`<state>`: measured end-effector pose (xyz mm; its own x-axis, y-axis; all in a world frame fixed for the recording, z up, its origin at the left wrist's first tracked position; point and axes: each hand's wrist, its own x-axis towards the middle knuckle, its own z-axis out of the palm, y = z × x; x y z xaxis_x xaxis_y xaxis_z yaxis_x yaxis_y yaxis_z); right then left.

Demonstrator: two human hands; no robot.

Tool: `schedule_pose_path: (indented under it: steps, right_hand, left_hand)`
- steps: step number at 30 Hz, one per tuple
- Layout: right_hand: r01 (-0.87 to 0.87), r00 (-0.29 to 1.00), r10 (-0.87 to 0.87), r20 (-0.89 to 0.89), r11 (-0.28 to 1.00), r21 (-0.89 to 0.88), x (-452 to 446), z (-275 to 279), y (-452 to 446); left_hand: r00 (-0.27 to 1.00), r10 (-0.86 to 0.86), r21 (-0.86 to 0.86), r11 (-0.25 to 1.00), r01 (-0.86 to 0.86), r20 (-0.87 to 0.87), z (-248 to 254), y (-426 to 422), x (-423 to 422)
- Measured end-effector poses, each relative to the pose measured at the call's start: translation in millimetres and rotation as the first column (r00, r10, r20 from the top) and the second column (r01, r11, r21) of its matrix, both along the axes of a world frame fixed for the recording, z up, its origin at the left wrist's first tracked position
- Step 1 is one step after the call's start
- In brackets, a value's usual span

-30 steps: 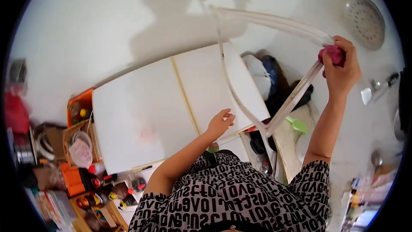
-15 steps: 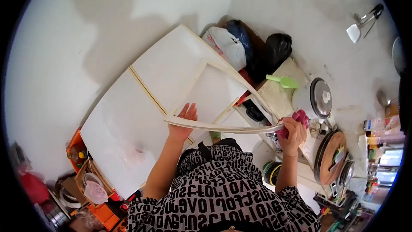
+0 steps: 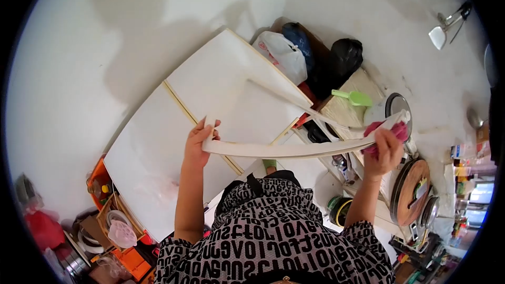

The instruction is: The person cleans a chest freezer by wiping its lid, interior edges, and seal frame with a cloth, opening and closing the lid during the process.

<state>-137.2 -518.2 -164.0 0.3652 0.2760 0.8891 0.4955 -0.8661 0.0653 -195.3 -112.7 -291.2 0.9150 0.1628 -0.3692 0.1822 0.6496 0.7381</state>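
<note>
A pale, flexible strip frame (image 3: 284, 150) stretches in front of my torso, its near side bowed between my two hands. My left hand (image 3: 199, 139) grips its left corner between thumb and fingers. At the other end, my right hand (image 3: 384, 150) is closed round a crumpled pink cloth (image 3: 399, 130) pressed on the strip. Another side of the frame runs back over the white two-door cabinet (image 3: 210, 73). The far corner is faint against the white door.
White, blue and black bags (image 3: 345, 57) sit behind the cabinet. A green scoop (image 3: 353, 98), a lidded pot (image 3: 398, 106) and a round wooden board (image 3: 413, 192) are at right. Orange bins (image 3: 131, 262) with clutter stand at lower left. A spatula (image 3: 437, 37) hangs on the wall.
The frame came down from the raised right hand to waist height. My left hand, empty at first, then open under the frame, has closed on its corner. The right hand slid outward with the cloth.
</note>
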Motion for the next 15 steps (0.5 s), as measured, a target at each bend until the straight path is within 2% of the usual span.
schedule_pose_path:
  steps: [2, 4, 6, 8, 9, 12, 13, 15]
  right_hand:
    - [-0.085, 0.992, 0.081, 0.099, 0.995, 0.042, 19, 22, -1]
    - [-0.13, 0.983, 0.121, 0.139, 0.99, 0.058, 40, 48, 9]
    - [-0.143, 0.985, 0.145, 0.098, 0.989, -0.024, 57, 79, 33]
    - [-0.138, 0.99, 0.138, -0.003, 0.99, -0.021, 93, 80, 54]
    - [-0.147, 0.984, 0.146, -0.103, 0.989, 0.0, 113, 74, 65]
    - [-0.175, 0.931, 0.128, -0.343, 0.979, -0.109, 183, 38, 92]
    - [-0.174, 0.927, 0.117, -0.357, 0.976, -0.132, 201, 24, 102]
    - [-0.197, 0.919, 0.127, -0.373, 0.968, -0.154, 232, -2, 121]
  left_hand:
    - [0.989, 0.045, 0.085, 0.995, -0.058, 0.143, 43, 7, -7]
    - [0.98, 0.109, 0.115, 0.985, -0.129, 0.168, 81, 16, -14]
    - [0.973, 0.145, 0.138, 0.976, -0.171, 0.182, 110, 25, -25]
    - [0.938, 0.332, 0.12, 0.932, -0.342, 0.096, 128, 22, -18]
    - [0.955, 0.28, 0.049, 0.957, -0.286, 0.095, 117, 39, -12]
    - [0.936, 0.348, -0.008, 0.937, -0.348, 0.053, 116, 52, 9]
    - [0.925, 0.375, -0.006, 0.927, -0.375, 0.058, 115, 51, 8]
    - [0.867, 0.492, 0.335, 0.806, -0.489, 0.081, 112, 52, 4]
